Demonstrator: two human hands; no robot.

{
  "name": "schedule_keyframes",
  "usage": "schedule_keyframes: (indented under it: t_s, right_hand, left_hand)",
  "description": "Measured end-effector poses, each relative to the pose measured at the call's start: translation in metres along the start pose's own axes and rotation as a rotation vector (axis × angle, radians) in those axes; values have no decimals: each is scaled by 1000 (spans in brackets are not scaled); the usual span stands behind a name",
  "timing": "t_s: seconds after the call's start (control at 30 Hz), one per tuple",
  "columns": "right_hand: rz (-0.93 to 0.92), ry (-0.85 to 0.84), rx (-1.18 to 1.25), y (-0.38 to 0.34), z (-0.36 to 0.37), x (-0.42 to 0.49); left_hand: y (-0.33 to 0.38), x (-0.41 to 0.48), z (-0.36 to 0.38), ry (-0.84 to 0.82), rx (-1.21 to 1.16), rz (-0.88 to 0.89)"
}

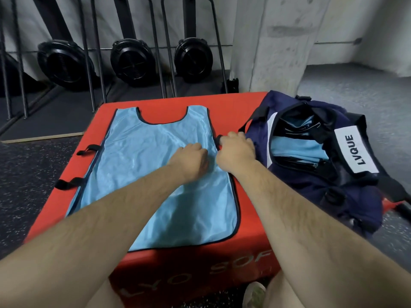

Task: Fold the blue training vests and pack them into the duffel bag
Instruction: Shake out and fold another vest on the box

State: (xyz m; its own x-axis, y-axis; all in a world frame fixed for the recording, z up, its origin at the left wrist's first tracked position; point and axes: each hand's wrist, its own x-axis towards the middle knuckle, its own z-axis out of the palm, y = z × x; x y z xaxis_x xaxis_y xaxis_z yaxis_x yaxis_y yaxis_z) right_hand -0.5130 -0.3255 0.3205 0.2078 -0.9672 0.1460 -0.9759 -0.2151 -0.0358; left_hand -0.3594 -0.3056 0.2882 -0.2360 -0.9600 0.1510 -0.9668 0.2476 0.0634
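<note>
- Head view: holding the blue vest (138, 174) flat on the red box (244, 107) for folding.
- Pinching its fabric with the left grip (189, 160), anchoring it.
- Clasping its right edge with the right grip (236, 150), probably starting a fold.
- Having the duffel bag (355, 196) open beside, folded vests (295, 150) inside, for quick packing.

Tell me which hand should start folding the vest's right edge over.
Right, probably. The right hand is curled at the right edge of the shiny light-blue training vest; the left hand lies further in on the fabric, better suited to pinning it flat.
</note>
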Motion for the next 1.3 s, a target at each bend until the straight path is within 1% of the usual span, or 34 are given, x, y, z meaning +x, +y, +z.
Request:
schedule_keyframes:
  t_s: [0.07,0.17,0.27,0.33,0.43,0.5,0.6,0.63,0.7,0.77,0.83,0.87,0.9,0.97,1.03,1.13,1.3]
  right_hand:
    - [-84,2,164,-6,13,11]
    - [10,-74,431,-8,32,28]
    - [47,-39,497,-8,42,42]
    - [46,-57,550,-11,46,49]
    - [46,-132,521,-12,57,50]
    - [89,-124,465,-8,62,52]
    - [194,-141,285,-6,60,52]
    - [219,-121,205,-8,57,51]
    - [220,-6,39,-18,48,48]
    - [147,119,-25,-31,39,44]
    - [-10,146,30,-50,41,42]
    - [-94,115,104,-60,47,41]
    - [-151,39,200,-69,54,39]
    - [-158,-140,350,-79,65,37]
    - [-126,-215,348,-77,75,32]
    - [-141,-184,249,-73,81,25]
    - [-151,-185,232,-72,79,25]
  left_hand:
    - [-4,13,10,26,-65,-26]
    - [-9,25,24,6,-130,-82]
    - [-12,26,32,-14,-144,-113]
    - [-15,25,35,-23,-133,-101]
    - [-21,24,39,-34,-148,-101]
    - [-22,23,40,-43,-157,-109]
    - [-24,24,43,-49,-197,-111]
    - [-25,24,43,-42,-226,-113]
    - [-29,23,42,23,-300,-122]
    - [-34,21,37,105,-330,-147]
    - [-41,16,34,103,-309,-167]
    - [-46,13,33,68,-293,-169]
    - [-50,10,32,25,-271,-174]
    - [-61,4,36,-46,-246,-226]
    - [-71,-1,39,-45,-262,-285]
    - [-87,-8,40,-20,-247,-331]
    - [-132,-26,34,-47,-189,-447]
